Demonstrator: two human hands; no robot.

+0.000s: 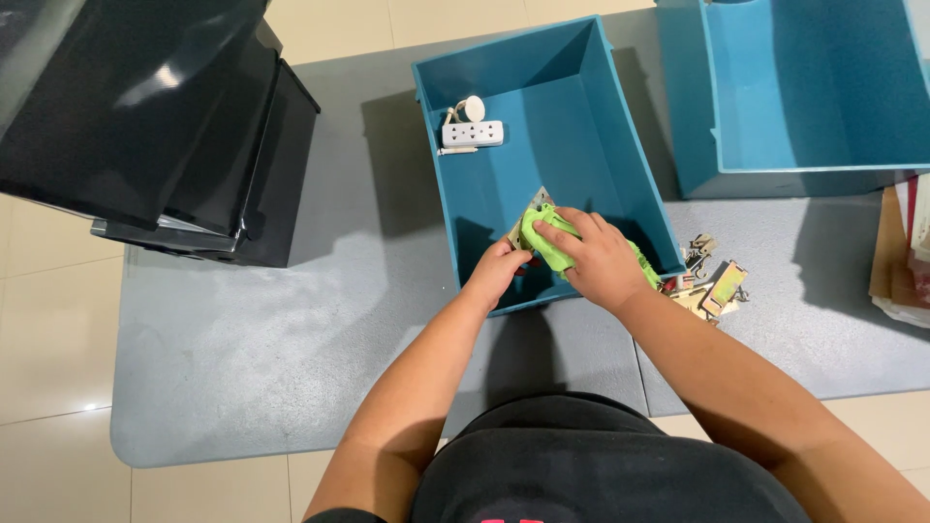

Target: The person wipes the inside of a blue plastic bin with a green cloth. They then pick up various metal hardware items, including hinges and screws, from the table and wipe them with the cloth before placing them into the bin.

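- Green cloth [554, 237]: bunched at near end of blue bin [620, 169]; looks soft, light, limp — prob. best pinched by a fold.
- Right hand [599, 260]: palm down, fingers curled, gripping cloth.
- Left hand [496, 273]: reaches over bin's near wall, fingers closed on cloth edge/small card; can't tell which.
- Both forearms angle inward.

Bright green cloth [552, 237], soft, scrunched into lumpy wad, sits inside near end of open blue box [620, 145], right against front wall. Mostly covered by hand on top. Small flat card-like piece [536, 201] pokes out from behind it, pale, tilted up; can't tell what it is.
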